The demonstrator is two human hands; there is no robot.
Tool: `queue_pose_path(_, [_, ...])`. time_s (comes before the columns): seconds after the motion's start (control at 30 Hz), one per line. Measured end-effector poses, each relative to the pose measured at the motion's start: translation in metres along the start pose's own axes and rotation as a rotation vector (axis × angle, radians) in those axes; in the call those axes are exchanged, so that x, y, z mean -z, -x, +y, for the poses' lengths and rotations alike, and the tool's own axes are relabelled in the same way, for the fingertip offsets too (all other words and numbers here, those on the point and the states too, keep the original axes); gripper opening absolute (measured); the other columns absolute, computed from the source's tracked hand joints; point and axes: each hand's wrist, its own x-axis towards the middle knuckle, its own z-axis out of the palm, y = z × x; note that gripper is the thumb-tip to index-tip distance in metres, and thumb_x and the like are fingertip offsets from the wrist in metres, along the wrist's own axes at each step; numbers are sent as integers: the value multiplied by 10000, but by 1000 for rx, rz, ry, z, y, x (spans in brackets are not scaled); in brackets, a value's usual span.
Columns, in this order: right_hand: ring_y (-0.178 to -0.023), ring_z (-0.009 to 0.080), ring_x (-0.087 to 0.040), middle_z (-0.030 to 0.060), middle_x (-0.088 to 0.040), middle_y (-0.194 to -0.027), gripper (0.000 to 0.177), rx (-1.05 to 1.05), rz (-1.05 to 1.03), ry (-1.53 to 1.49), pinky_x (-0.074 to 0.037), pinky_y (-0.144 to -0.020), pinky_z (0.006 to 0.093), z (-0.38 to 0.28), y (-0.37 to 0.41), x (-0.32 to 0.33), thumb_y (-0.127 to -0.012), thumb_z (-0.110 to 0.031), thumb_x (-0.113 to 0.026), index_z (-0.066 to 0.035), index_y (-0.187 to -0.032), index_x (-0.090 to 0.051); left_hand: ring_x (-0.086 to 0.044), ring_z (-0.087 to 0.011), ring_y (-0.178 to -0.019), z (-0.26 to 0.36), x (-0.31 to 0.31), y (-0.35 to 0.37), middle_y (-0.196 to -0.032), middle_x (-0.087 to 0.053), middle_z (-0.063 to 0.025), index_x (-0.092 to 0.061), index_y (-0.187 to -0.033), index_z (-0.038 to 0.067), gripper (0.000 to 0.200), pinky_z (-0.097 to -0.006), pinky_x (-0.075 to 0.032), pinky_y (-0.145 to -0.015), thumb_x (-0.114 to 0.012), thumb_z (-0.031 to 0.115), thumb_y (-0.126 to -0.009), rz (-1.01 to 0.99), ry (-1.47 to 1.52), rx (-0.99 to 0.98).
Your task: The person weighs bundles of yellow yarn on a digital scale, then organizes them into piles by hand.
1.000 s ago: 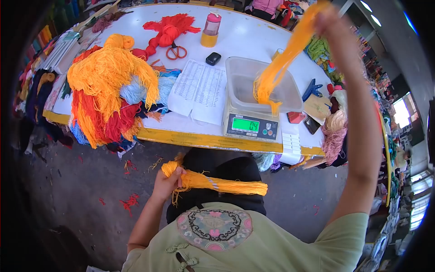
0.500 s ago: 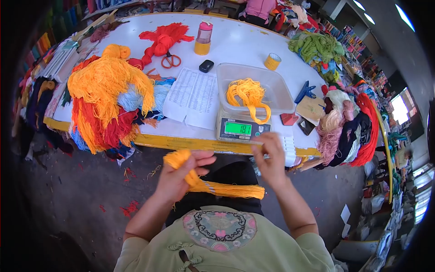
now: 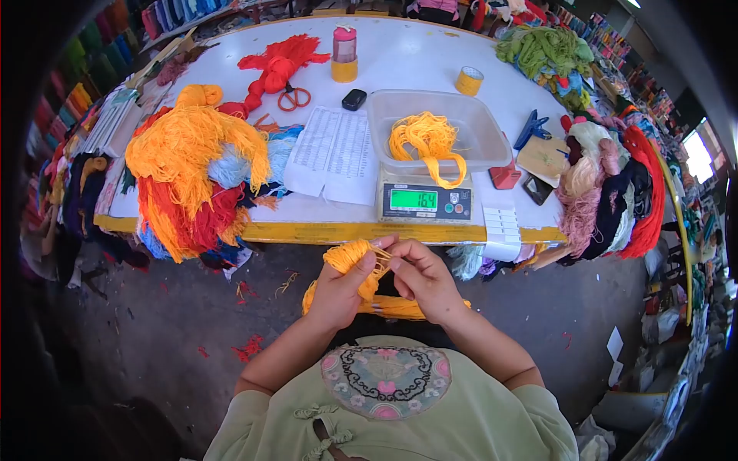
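Note:
My left hand is closed round a skein of orange-yellow yarn just in front of the table's edge. With thumb and fingers my right hand pinches some strands drawn from that skein. The rest of the skein hangs below both hands, over the lap. Ahead of them a digital scale with a lit green display carries a clear plastic tub. Loose orange-yellow yarn lies in the tub, and one loop droops over its front rim.
A heap of orange yarn covers the table's left side, near printed sheets. Red-handled scissors, a bottle and a tape roll stand farther back. A blue clamp and piled skeins are at right.
My right hand has come left to my left hand and now grips strands of the skein. My left hand has moved slightly right. The scale's displayed reading is lower.

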Motion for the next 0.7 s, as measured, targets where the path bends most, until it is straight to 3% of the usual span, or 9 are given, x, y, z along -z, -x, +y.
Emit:
queue_pose_path(0.07, [-633, 95, -538, 30, -572, -1067, 95, -49, -2, 97, -456, -566, 237, 9, -1, 8, -933, -57, -628, -39, -1014, -580, -551, -199, -1208, -3, 3, -3, -1305, -596, -137, -554, -1301, -52, 377, -340, -408, -1052, -535, 192, -1014, 18, -18, 15])
queue_pose_path(0.17, [-638, 147, -585, 96, -585, -1104, 215, 513, 71, 809, -488, -591, 251, 0, -11, 19, -881, -81, -690, -45, -1065, -585, -555, -191, -1206, -8, 7, -6, -1290, -607, -145, -581, -1262, -46, 349, -334, -420, -1040, -550, 188, -1005, 5, -185, -89])
queue_pose_path(0.23, [-929, 335, -620, 167, -576, -1126, 332, 672, 377, 1127, -514, -781, 409, -11, -22, 40, -801, -45, -721, -69, -1110, -600, -590, -253, -1182, -4, 9, -5, -1297, -598, -169, -566, -1272, -21, 342, -382, -469, -997, -555, 182, -997, 30, -88, -46])
queue_pose_path(0.3, [-1039, 415, -572, 201, -582, -1137, 349, 708, 561, 1210, -476, -878, 480, -26, -37, 63, -795, -40, -702, -71, -1128, -604, -610, -290, -1163, 9, 9, 2, -1309, -588, -180, -533, -1305, -6, 368, -417, -495, -973, -558, 186, -992, -4, 129, 100])
queue_pose_path(0.37, [-1027, 423, -577, 220, -590, -1136, 333, 852, 576, 1426, -467, -880, 500, -38, -59, 77, -813, -60, -673, -64, -1139, -604, -620, -329, -1153, 11, 13, 9, -1516, -321, -258, -152, -1557, 165, 733, -349, -593, -720, -592, 215, -972, -246, 389, 154])
queue_pose_path(0.43, [-1019, 443, -576, 247, -599, -1135, 327, 925, 614, 1564, -452, -882, 530, -25, -78, 110, -818, -71, -611, -38, -1143, -602, -613, -346, -1164, 23, -16, 9, -1563, -215, -254, -46, -1571, 240, 871, -253, -568, -557, -646, 218, -940, -488, 468, 95])
queue_pose_path(0.57, [-1150, 337, -505, 143, -576, -1195, 271, 803, 596, 1685, -411, -909, 455, -21, -51, 86, -775, -236, -671, -34, -955, -684, -504, -323, -1309, 9, -12, 3, -1544, -288, -248, -148, -1559, 129, 871, -181, -494, -489, -703, 155, -889, -237, -21, -98])
queue_pose_path(0.63, [-1179, 325, -477, 119, -563, -1206, 166, 771, 350, 1443, -406, -928, 454, -15, -28, 65, -786, -177, -656, -38, -878, -662, -494, -298, -1313, 5, -2, -9, -1432, -469, -219, -496, -1380, 26, 491, -187, -492, -532, -624, 84, -910, -238, -319, -292])
queue_pose_path(0.7, [-1133, 282, -497, 79, -571, -1178, 169, 744, 192, 1372, -419, -902, 390, -9, -5, 51, -780, -192, -664, -47, -867, -659, -533, -273, -1240, 11, -17, -16, -1373, -524, -184, -558, -1311, 13, 420, -250, -512, -697, -607, 39, -894, -300, -667, -347])
